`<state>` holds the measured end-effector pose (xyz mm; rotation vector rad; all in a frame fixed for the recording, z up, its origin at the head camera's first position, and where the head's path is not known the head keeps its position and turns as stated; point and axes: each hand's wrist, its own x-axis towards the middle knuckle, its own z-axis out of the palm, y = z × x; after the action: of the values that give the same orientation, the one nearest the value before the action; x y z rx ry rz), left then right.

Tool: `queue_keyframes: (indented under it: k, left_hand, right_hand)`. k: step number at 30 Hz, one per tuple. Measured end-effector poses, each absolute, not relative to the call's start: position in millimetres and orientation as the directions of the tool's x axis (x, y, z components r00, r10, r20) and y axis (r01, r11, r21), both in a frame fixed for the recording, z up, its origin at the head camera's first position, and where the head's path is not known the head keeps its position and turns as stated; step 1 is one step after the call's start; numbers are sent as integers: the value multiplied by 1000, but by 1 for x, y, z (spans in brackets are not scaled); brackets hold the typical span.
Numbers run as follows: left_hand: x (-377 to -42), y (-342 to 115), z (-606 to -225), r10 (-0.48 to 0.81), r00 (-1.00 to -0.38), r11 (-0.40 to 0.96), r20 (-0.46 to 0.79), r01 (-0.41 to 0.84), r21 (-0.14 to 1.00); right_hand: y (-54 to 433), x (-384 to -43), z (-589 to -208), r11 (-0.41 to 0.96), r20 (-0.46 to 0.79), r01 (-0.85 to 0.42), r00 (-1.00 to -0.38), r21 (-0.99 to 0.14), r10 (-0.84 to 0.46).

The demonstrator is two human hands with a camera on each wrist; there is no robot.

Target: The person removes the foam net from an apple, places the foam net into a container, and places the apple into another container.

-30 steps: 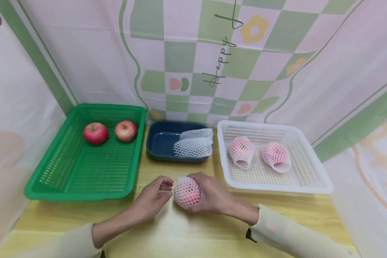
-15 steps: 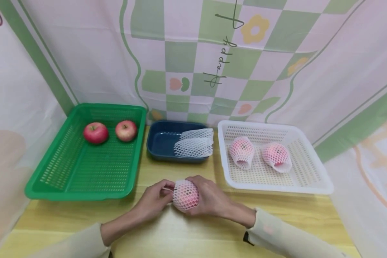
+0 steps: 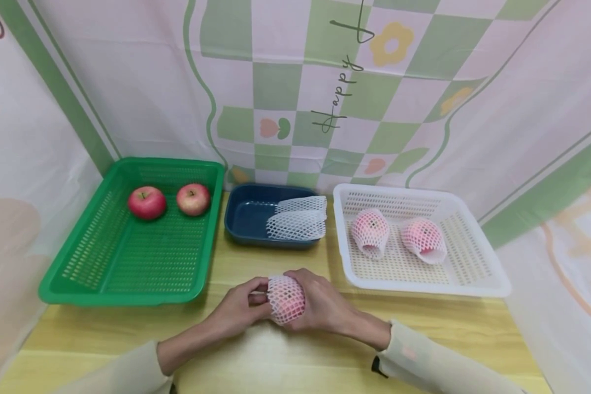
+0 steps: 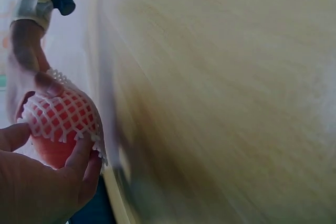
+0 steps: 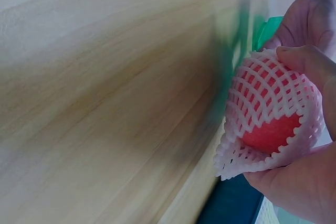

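Between both hands, above the table, is a red apple (image 5: 273, 132) partly covered by a white foam net (image 3: 287, 300). My right hand (image 3: 322, 303) grips the netted apple from the right, thumb over the net. From the left, my left hand (image 3: 233, 312) holds it with thumb and fingertips at the net's edge. Bare red skin shows at an open end of the net in both wrist views. In the head view, the left fingertips are partly hidden behind the apple.
A green basket (image 3: 128, 298) with two bare apples (image 3: 147, 203) stands at left. Spare foam nets (image 3: 297, 224) lie in a dark blue tray (image 3: 243, 219) at the back middle. At right, a white basket (image 3: 473, 257) holds two netted apples (image 3: 370, 232).
My left hand has come right, from apart from the apple, through pulling at the net's left edge, to holding the apple's left side. The right hand keeps its grip.
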<state>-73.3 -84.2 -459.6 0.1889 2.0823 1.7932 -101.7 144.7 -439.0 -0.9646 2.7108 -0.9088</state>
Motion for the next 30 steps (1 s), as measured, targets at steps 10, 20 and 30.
queue_keyframes:
  k: [10,20,30]
  left_hand:
    - [-74,-80,-462,371,-899,95,-233,-213,972]
    - [-76,-78,-463,404,-881,80,-248,-236,968]
    - [-76,-78,-468,399,-892,125,-212,-177,976]
  right_hand:
    - [144,-101,-440,590,127,-563,-777,-578,-617]
    - [141,-100,-440,554,158,-580,-762,-597,-627]
    - [140,-100,-441,535,164,-592,-748,-603,-643]
